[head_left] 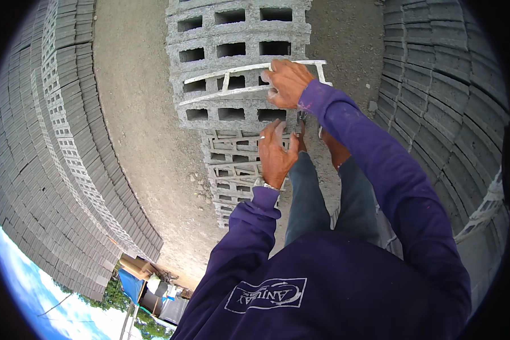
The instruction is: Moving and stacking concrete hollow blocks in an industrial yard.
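Over hollow blocks [232, 62] | right hand [287, 83] fingers grip white frame [238, 79] | left hand [275, 156] fingers spread

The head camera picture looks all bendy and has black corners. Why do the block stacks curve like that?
In the head view the fisheye lens bends straight edges near the rim, so the stacked blocks on the left and the stacked blocks on the right curve; the corners stay black outside the lens circle. Daylight is soft, with no hard shadows or glare. The right hand on the white frame and the left hand look sharp.
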